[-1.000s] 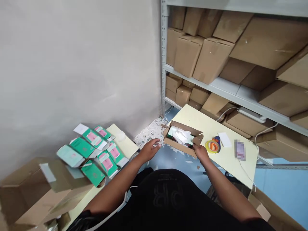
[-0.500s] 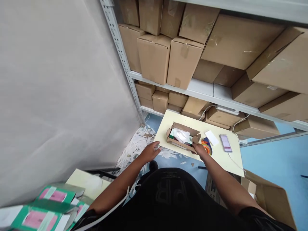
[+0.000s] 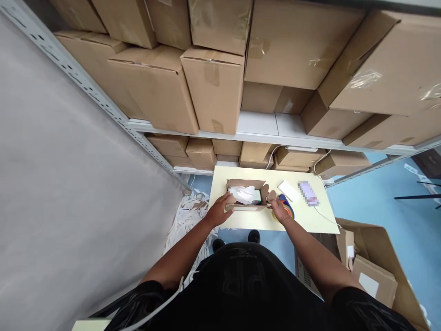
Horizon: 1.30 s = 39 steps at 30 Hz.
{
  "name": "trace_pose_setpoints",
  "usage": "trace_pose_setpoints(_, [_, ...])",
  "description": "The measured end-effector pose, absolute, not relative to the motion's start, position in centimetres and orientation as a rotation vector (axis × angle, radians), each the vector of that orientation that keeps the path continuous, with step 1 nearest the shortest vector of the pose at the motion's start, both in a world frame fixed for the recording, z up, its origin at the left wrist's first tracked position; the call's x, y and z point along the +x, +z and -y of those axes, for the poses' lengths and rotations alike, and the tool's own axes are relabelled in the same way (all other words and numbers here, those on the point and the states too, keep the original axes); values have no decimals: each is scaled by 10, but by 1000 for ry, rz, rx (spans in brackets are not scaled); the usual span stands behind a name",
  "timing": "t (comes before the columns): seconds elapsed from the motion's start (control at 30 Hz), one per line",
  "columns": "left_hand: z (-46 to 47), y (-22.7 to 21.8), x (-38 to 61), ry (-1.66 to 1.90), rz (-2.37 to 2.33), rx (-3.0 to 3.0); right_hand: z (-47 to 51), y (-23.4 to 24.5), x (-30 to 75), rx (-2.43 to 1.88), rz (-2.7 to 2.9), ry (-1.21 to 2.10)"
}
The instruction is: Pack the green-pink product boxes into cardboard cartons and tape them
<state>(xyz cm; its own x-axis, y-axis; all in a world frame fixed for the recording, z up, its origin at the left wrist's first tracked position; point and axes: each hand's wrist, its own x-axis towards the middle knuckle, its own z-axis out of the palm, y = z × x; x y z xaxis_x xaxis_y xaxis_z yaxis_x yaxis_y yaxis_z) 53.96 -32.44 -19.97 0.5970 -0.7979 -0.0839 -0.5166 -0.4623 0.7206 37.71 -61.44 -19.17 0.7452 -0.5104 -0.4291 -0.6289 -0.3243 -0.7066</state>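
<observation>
A small open cardboard box [image 3: 246, 208] sits on a pale yellow table [image 3: 310, 220] in front of me. White paper and a bit of green packaging show inside it. My left hand [image 3: 220, 210] grips the box's left end, fingers curled over the flap. My right hand [image 3: 278, 209] pinches the right-hand flap of the box. Just right of that hand lies a roll of tape [image 3: 286, 208], partly hidden by it.
A white card [image 3: 288, 191] and a phone [image 3: 308, 193] with a cable lie on the table's right. A metal shelf [image 3: 262, 128] packed with brown cartons rises behind. Paper shreds [image 3: 186, 218] litter the blue floor at left. An open carton [image 3: 372, 262] stands at lower right.
My view swung right, so the green and pink packets left the picture. My left hand came from the table edge onto the box's left end. The right hand stayed at the right flap.
</observation>
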Motion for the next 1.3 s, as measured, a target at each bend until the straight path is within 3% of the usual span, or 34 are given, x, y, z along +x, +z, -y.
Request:
trace_pose_setpoints(0.1, [327, -208, 539, -454, 1044, 2159, 627, -201, 360, -1969, -513, 87])
trace_pose_setpoints(0.33, [335, -214, 533, -320, 876, 2168, 639, -212, 372, -2356, -10, 50])
trace_pose_setpoints(0.53, [346, -200, 547, -366, 553, 2246, 626, -228, 395, -2250, -147, -163])
trace_pose_setpoints(0.73, [357, -181, 577, -541, 739, 2328, 613, -250, 402, -2266, -398, -323])
trace_pose_setpoints(1.0, [341, -204, 550, -254, 940, 2395, 609, -247, 394, -2413, -409, -316])
trace_pose_setpoints(1.3, [379, -188, 539, -97, 1196, 2671, 615, -235, 394, -2629, -252, -187])
